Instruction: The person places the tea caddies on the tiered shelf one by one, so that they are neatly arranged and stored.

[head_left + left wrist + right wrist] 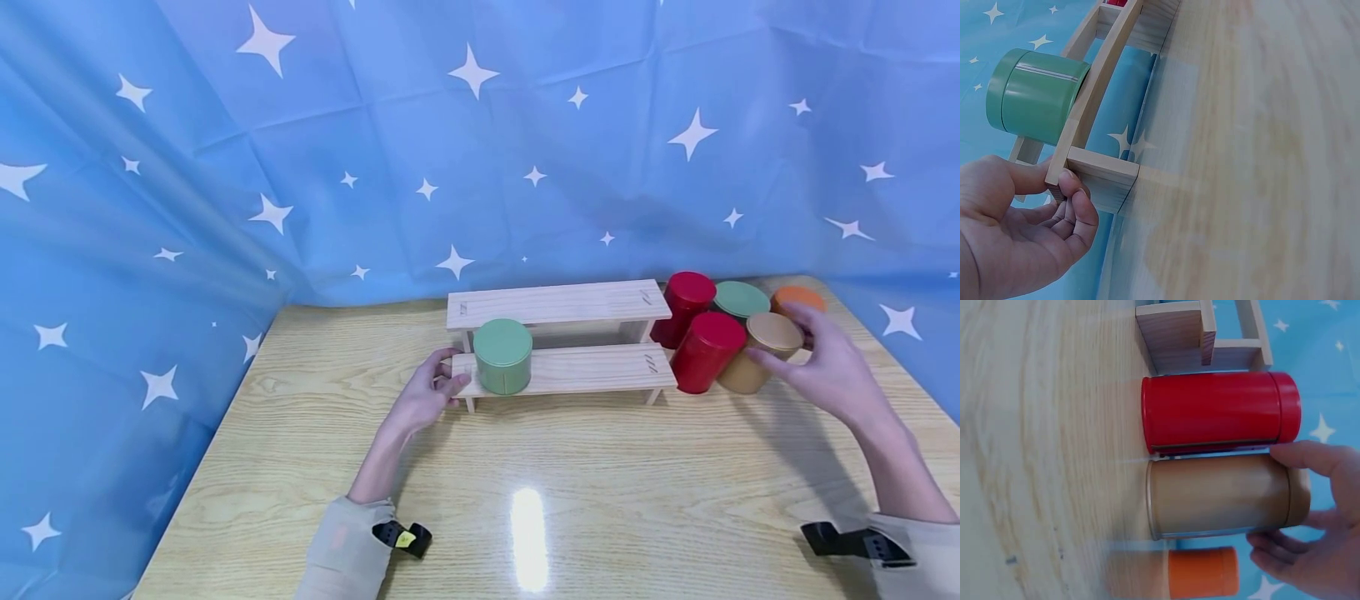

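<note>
A two-step wooden shelf [585, 368] stands on the table, with a short green tin [502, 357] on the left of its lower step. My left hand [426, 396] pinches the left end of that lower board; in the left wrist view, the thumb [1029, 178] is on top and curled fingers come from below. At the right, my right hand [832, 367] spans a tall gold tin [1222, 495] near its lid, thumb on one side and fingers on the other. Close beside the gold tin stands a red tin [708, 354].
Behind these are a second red tin [686, 304], another green tin [741, 298] and an orange tin [799, 297], partly hidden by my right hand in the head view. A blue star-patterned cloth [525, 150] hangs along the back of the wooden table [337, 350].
</note>
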A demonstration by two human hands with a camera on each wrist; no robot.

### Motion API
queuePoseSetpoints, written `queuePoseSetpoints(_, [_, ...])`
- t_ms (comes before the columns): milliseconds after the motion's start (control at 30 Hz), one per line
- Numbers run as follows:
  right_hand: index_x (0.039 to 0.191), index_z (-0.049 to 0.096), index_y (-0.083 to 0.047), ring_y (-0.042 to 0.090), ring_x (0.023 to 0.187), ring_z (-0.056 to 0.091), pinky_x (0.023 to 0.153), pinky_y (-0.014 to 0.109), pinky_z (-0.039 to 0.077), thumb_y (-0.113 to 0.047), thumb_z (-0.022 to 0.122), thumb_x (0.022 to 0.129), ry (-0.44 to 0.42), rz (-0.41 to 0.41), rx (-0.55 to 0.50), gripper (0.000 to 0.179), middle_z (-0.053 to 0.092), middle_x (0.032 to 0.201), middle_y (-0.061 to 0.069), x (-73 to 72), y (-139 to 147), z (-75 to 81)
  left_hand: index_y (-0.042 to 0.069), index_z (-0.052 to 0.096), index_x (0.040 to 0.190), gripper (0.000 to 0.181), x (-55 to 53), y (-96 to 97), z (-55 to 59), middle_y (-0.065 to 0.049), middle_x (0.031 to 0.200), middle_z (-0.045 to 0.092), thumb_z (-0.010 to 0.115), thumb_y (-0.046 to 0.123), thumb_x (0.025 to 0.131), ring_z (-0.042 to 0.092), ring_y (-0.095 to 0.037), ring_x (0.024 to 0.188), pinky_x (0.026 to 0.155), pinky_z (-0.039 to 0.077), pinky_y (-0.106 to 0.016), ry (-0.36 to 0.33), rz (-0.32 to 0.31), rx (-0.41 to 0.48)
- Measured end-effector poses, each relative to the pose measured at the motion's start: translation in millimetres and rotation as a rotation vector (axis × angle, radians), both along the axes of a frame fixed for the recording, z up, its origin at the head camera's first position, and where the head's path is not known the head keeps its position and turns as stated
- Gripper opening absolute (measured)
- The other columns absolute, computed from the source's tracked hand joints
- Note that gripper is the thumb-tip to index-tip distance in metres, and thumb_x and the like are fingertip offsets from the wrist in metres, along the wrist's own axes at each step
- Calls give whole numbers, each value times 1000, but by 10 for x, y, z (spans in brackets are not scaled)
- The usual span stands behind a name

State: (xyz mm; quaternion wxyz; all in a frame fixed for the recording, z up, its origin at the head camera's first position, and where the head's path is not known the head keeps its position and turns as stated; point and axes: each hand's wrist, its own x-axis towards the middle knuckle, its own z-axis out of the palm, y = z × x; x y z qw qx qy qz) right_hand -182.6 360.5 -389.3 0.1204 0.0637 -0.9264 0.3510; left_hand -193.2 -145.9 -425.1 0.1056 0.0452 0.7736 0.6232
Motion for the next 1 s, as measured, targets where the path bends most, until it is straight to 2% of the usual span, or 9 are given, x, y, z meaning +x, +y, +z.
queuePoseSetpoints(100, [147, 34, 9, 14, 104, 51, 68, 12, 36, -23, 78, 90, -84, -15, 29, 79, 46, 129, 29, 10, 20, -21, -2, 40, 149, 53, -6, -2, -2, -10, 96, 49, 62, 5, 100, 53, -15, 77, 73, 57, -32, 3, -3, -4])
queuePoseSetpoints(200, [149, 28, 11, 47, 112, 46, 67, 17, 36, -29, 77, 92, -146, -32, 42, 85, 43, 131, 35, 21, 22, -18, -2, 40, 148, 53, -7, -4, -2, -10, 96, 50, 61, 5, 100, 54, -15, 77, 73, 58, -32, 2, -6, -4])
queuePoseSetpoints(267, [148, 28, 12, 54, 115, 43, 66, 19, 36, -31, 77, 92, -167, -45, 41, 87, 43, 132, 36, 29, 21, -5, -2, 40, 148, 53, -5, -5, 2, -10, 96, 50, 61, 4, 100, 53, -15, 77, 73, 58, -32, 1, -7, -6])
queuePoseSetpoints(533, [145, 35, 11, 46, 109, 45, 61, 20, 38, -37, 79, 89, -157, -128, 27, 86, 47, 128, 31, 69, 5, 60, -2, 39, 149, 53, -5, -3, 4, -10, 97, 51, 61, 4, 100, 53, -15, 78, 74, 58, -32, -8, -5, -8])
queuePoseSetpoints(800, [152, 28, 9, 51, 116, 41, 69, 26, 33, -37, 76, 91, -78, -255, 7, 90, 42, 136, 36, 125, -51, 144, -2, 38, 149, 55, -3, 0, 18, -10, 97, 50, 61, 5, 100, 54, -16, 78, 74, 58, -32, -9, -6, -13])
queuePoseSetpoints(867, [152, 31, 6, 36, 114, 47, 71, 26, 31, -36, 76, 90, -44, -287, 5, 88, 45, 136, 30, 142, -63, 168, -2, 38, 149, 55, -8, -2, 10, -10, 97, 51, 61, 5, 100, 54, -16, 78, 74, 58, -33, -10, -8, -12])
queuePoseSetpoints(933, [152, 36, 2, 13, 108, 47, 73, 23, 31, -35, 76, 90, -2, -309, -6, 83, 49, 130, 13, 158, -77, 189, -3, 38, 149, 54, -11, -4, 2, -11, 97, 51, 61, 5, 100, 54, -16, 78, 74, 58, -33, -4, -11, -12])
queuePoseSetpoints(1000, [150, 41, -1, -5, 100, 38, 78, 18, 32, -33, 77, 89, 43, -327, -23, 78, 47, 123, -6, 173, -89, 210, -3, 39, 149, 54, -12, -8, -3, -10, 96, 50, 61, 4, 100, 54, -16, 77, 73, 58, -32, -6, -10, -9])
